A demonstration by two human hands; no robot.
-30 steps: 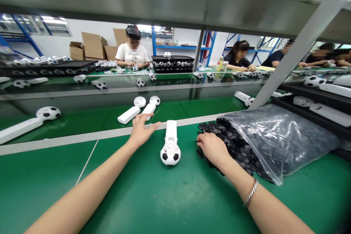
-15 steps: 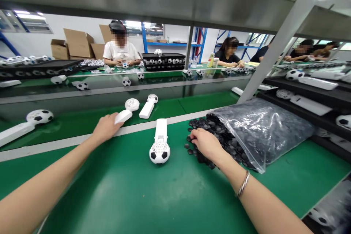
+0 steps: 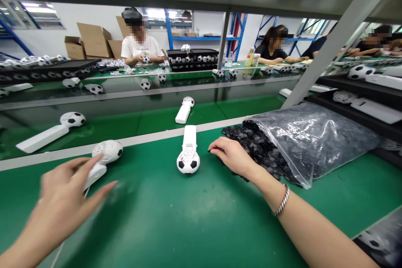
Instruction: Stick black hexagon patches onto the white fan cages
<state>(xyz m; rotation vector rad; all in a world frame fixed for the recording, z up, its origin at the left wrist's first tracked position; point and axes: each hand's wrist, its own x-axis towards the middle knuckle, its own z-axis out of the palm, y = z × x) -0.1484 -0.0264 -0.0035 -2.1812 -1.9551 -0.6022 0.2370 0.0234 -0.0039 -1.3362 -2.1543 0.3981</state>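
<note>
My left hand (image 3: 67,192) hovers at the left of the green work surface, thumb and fingers spread. Just beyond its fingers is a white handheld fan (image 3: 108,151) with a soccer-ball head, its handle partly hidden by the hand. My right hand (image 3: 230,155) is closed in a pinch on a small black piece, of which only a dark edge shows at the fingertips. It is at the left side of a heap of black pieces (image 3: 260,146) spilling from a clear plastic bag (image 3: 320,138). Between my hands lies another soccer-ball fan (image 3: 188,161), head towards me.
Beyond the pale strip, a green belt carries more fans, one at left (image 3: 52,136) and one in the middle (image 3: 184,111). A slanted metal post (image 3: 333,46) and stacked black trays (image 3: 326,102) stand at right. Co-workers sit across the line; a shelf hangs overhead.
My left hand has brought a fan from the belt nearer and leftward onto the work surface, and its fingers have opened. My right hand has drawn slightly left from the heap with a black piece.
</note>
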